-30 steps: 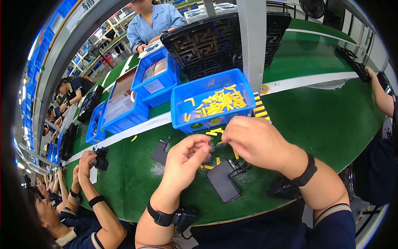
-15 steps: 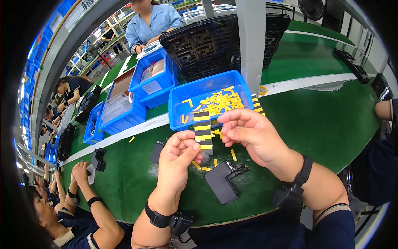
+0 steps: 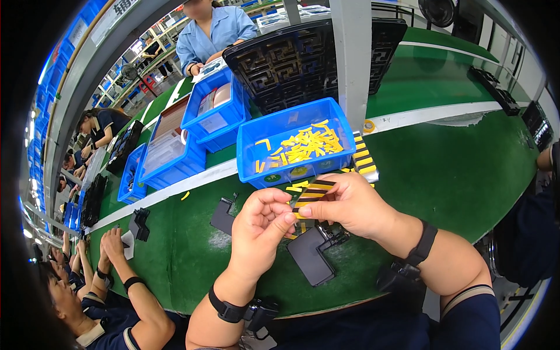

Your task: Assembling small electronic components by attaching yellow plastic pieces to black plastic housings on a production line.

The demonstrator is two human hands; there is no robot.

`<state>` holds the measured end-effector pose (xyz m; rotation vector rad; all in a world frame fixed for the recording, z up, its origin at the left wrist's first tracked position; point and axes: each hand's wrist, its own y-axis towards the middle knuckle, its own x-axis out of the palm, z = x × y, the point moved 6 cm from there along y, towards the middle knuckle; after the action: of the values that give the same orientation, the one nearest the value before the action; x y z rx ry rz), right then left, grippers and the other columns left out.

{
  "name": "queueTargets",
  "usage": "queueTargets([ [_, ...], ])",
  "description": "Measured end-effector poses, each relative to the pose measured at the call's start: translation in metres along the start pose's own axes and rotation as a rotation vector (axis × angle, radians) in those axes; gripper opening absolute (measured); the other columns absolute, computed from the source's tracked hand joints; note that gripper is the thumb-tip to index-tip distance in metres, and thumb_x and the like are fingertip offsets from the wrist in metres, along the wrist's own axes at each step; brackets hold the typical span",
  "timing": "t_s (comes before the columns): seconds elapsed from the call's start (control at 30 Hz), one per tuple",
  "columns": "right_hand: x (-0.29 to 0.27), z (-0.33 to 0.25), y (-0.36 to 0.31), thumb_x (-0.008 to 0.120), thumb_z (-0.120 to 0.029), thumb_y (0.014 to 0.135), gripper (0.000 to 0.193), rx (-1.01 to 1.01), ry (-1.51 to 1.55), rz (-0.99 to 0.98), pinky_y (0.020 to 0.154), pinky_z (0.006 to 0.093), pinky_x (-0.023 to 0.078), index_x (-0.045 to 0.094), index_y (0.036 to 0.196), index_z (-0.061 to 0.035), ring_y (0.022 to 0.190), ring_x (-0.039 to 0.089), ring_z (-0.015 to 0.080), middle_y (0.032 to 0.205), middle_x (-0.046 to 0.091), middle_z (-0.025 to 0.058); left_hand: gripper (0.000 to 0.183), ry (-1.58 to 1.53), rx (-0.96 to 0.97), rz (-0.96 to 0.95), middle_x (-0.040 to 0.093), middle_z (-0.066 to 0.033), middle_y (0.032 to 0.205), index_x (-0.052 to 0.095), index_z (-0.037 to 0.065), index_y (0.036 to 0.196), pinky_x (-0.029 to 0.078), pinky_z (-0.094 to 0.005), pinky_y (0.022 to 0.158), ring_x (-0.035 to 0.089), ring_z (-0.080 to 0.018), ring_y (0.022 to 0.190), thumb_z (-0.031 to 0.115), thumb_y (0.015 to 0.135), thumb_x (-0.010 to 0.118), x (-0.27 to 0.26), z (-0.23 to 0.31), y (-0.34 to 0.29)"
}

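Observation:
My right hand (image 3: 359, 207) pinches a black-and-yellow striped sticker sheet (image 3: 315, 193) between thumb and fingers, holding it tilted over the table. My left hand (image 3: 259, 227) is closed, its thumb and index finger meeting at the sheet's lower left edge. Whatever lies between those fingertips is too small to make out. Just below the hands lies a black L-shaped part (image 3: 312, 259) with a connector end, which my right hand partly covers. Another black L-shaped part (image 3: 223, 217) rests left of my left hand. Loose yellow strips show around my fingers, partly hidden.
Beyond my hands stands a blue bin (image 3: 251, 143) with many yellow strips. More striped sheets (image 3: 366, 160) lie at its right side. Blue crates (image 3: 175, 160) stand left, a grey post (image 3: 352, 64) rises behind. At left, a co-worker's hands (image 3: 114, 245) work near another black part (image 3: 139, 224).
The striped sheet has passed from my left hand to my right and is now tilted lower. My right hand has closed on it and come down toward my left.

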<state>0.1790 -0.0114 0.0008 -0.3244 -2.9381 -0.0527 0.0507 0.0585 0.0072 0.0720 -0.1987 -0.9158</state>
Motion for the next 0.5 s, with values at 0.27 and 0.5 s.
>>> queueTargets([
  [0.27,-0.008,-0.019,-0.009,0.067,-0.006,0.082,0.021,-0.173,0.193,0.104,0.062,0.0211,0.046,0.063,0.101,0.0001,0.07,0.055,0.0068,0.087,0.064,0.0028,0.01,0.076,-0.108,0.009,0.059,-0.0029,0.077,0.057,0.002,0.094,0.047,-0.0242,0.061,0.058,-0.0114,0.067,0.005,0.085,0.062,-0.023,-0.018,0.012],
  [0.5,-0.007,-0.022,-0.008,0.065,-0.004,0.083,0.022,-0.123,0.1,0.111,0.065,0.0226,0.048,0.061,0.103,0.0016,0.073,0.057,0.0079,0.09,0.064,0.0036,0.023,1.244,0.103,-0.027,0.06,-0.0109,0.079,0.062,0.003,0.093,0.049,-0.0354,0.064,0.06,-0.0257,0.071,0.009,0.071,0.069,-0.021,-0.005,0.015],
])
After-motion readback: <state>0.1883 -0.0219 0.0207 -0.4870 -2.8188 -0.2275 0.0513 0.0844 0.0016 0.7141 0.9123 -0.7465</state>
